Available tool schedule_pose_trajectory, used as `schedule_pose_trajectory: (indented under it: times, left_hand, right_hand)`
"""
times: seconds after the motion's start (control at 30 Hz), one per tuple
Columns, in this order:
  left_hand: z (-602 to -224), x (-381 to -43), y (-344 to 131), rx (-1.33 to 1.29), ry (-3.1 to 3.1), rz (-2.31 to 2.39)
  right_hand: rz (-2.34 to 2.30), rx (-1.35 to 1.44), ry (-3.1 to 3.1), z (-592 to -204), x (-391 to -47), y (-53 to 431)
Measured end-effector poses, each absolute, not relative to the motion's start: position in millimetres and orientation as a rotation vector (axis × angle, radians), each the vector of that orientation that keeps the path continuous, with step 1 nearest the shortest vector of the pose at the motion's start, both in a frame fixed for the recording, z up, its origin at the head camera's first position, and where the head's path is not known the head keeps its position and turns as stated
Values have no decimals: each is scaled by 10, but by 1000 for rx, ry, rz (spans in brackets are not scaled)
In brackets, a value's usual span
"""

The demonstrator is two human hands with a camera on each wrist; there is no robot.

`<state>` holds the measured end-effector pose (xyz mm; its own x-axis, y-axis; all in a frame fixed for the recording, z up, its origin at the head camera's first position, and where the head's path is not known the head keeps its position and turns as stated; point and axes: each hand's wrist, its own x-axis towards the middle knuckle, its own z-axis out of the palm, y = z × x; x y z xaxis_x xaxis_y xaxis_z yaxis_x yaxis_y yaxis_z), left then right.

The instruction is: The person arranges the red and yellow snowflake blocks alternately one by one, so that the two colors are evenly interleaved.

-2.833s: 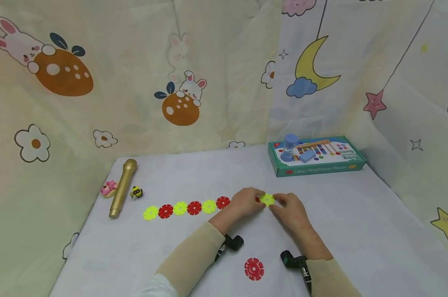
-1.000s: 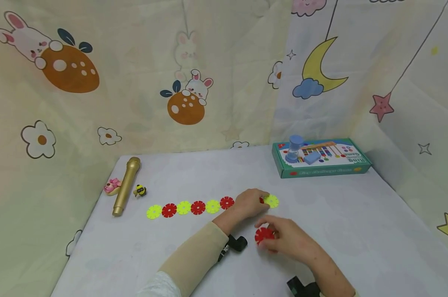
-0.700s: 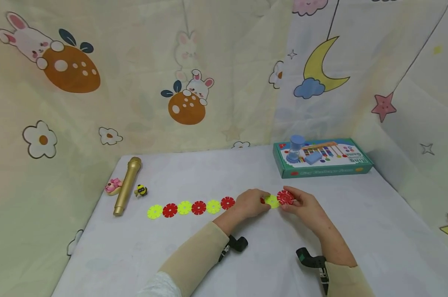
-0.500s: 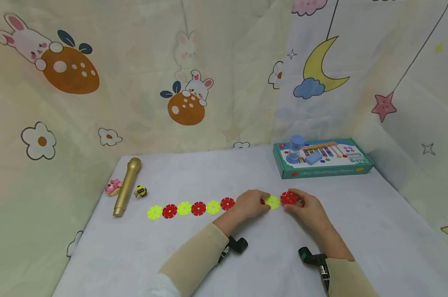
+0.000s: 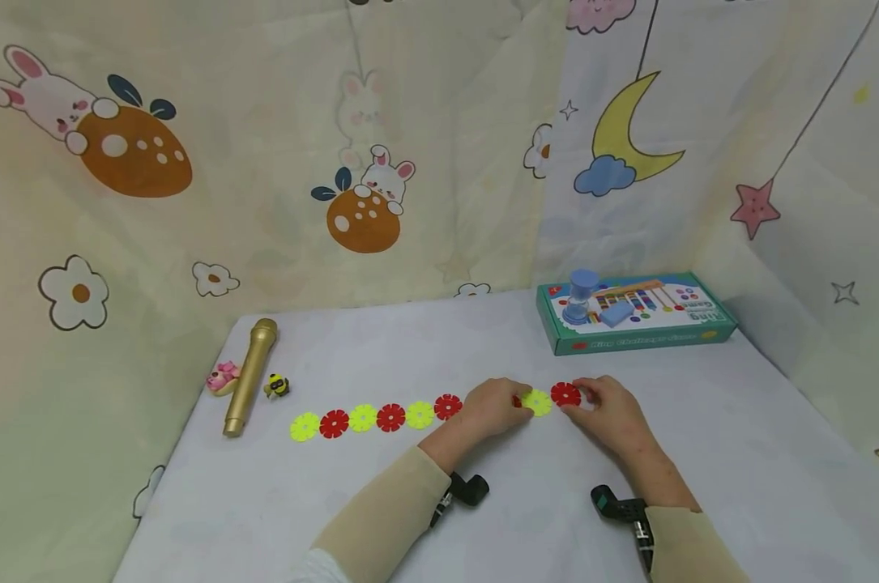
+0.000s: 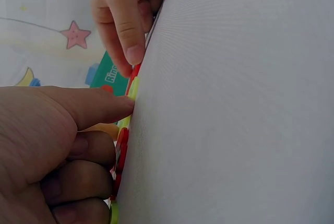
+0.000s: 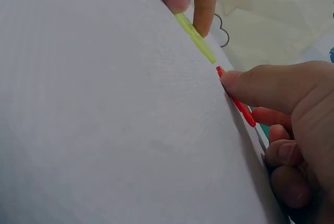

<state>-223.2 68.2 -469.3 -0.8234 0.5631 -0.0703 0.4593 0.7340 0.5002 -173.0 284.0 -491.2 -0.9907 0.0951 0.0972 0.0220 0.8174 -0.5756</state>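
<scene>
In the head view, flower-shaped plastic discs lie in a row, with yellow ones (image 5: 362, 418) and red ones (image 5: 391, 418) alternating. My left hand (image 5: 493, 407) reaches over the right part of the row and hides some of it. Its thumb and index finger pinch the edges of a yellow disc (image 5: 538, 402). Just right of that disc, my right hand (image 5: 614, 414) holds a red disc (image 5: 566, 394) between thumb and fingers. A narrow gap separates this red disc (image 7: 241, 108) from the yellow disc (image 7: 195, 37) in the right wrist view.
A green game box (image 5: 636, 314) stands at the back right, bearing a blue hourglass (image 5: 580, 296) and a blue block (image 5: 617, 313). At the left lie a gold microphone (image 5: 251, 376), a pink figure (image 5: 224, 378) and a small bee toy (image 5: 276, 386). Printed cloth walls enclose the table.
My right hand let go of the yellow disc, picked up the red disc from the table's front and brought it to the row's right end. My left hand stayed at the yellow disc.
</scene>
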Motion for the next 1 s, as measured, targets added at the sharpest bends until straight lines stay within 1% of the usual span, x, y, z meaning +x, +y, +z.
schedule_pose_trajectory:
  times: [0.27,0.57,1.0]
  left_hand:
    - [-4698,-2264,691,827,2735,692]
    - [-4698,-2258,675,812,2727,670]
    - [-4659,-2156,702,793,2781,574]
  right_hand:
    - [936,-114,-2872,-4864,-1751,2829]
    - [985,-158,-2873,-4892,-1739,2792]
    - [963,-194,-2899,-4862,-1699,2742]
